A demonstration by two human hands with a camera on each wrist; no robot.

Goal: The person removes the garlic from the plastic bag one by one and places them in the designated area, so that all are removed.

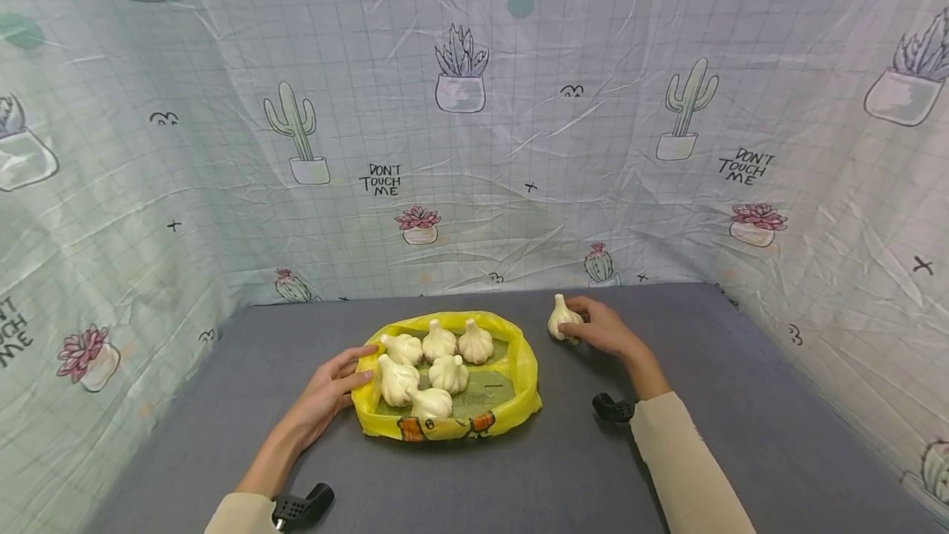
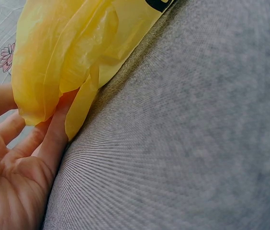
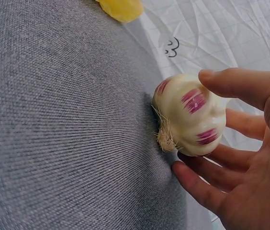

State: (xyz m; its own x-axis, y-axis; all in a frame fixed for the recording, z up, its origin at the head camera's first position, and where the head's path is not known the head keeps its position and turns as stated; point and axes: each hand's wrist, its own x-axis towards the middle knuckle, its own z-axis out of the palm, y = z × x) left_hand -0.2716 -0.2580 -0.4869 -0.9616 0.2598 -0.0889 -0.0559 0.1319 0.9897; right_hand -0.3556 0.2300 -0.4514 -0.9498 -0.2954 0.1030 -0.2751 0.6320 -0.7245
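Observation:
A yellow plastic bag [image 1: 525,386] with a rolled rim and printed front stands open on the table, left of centre. Inside it are several white garlic bulbs [image 1: 448,374], grouped mostly to the left and back. My left hand [image 1: 324,396] touches the bag's left side with loosely extended fingers; in the left wrist view, yellow plastic [image 2: 63,62] covers some fingertips. To the right of the bag, my right hand [image 1: 604,328] holds a single garlic bulb [image 3: 190,115] between thumb and fingers. That bulb has purple streaks and a tuft of roots, which is close to the table surface.
Grey cloth covers the table [image 1: 489,484]. A light curtain [image 1: 519,147] printed with potted cacti surrounds the back and both sides. Black straps with a small device [image 1: 614,408] are worn at each wrist.

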